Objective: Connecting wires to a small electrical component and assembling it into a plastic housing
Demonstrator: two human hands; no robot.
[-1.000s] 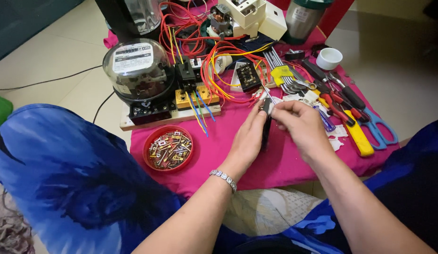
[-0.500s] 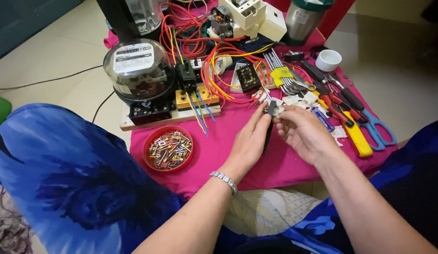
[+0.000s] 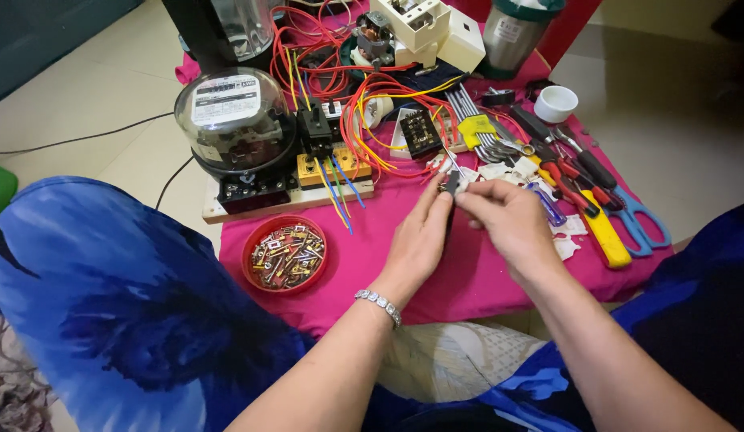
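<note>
Small dark part [image 3: 450,183] – both hands' grip

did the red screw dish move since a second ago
No. The red dish sits in the same spot on the pink cloth, just below the wooden board with the meter, as before.

Both forearms reach forward, converging. Left hand [image 3: 420,240] palm inward, fingers extended up; right hand [image 3: 508,220] curled, fingertips pinched in a tight grip, meeting the left's.
</note>
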